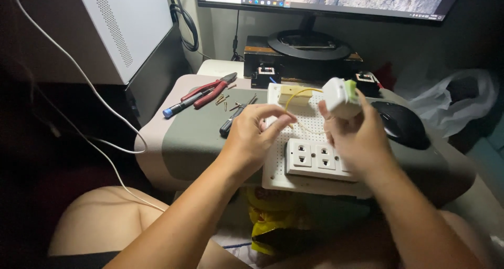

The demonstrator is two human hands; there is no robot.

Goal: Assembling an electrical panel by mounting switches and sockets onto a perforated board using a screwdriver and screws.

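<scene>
Two hands: both raised over a white perforated board, close together, not touching.
Left hand: fingers curled, thumb and forefinger pinched on a thin yellow wire; nothing else held.
Right hand: closed round a small white fitting with a green part, lifted above the board's far right portion.
Yellow wire: loops from a pale block at the board's far edge down toward the left fingertips; exact end hidden by the fingers.
Triple socket: white, fixed on the board's near part, directly below and between the hands; right end covered by the right hand.
Left of board: black-handled screwdriver just beside the left hand; loose screws beyond it; red-handled pliers and a blue-tipped tool farther off.
Right of board: black mouse just beside the right hand; crumpled plastic bag past it.
Far side: two small black parts and a monitor stand close behind the board.
Edges: board's near edge overhangs the grey pad; yellow bag below it.
Open room: bare stretch of pad left of the left wrist; white cable hanging past the pad's left edge.
</scene>
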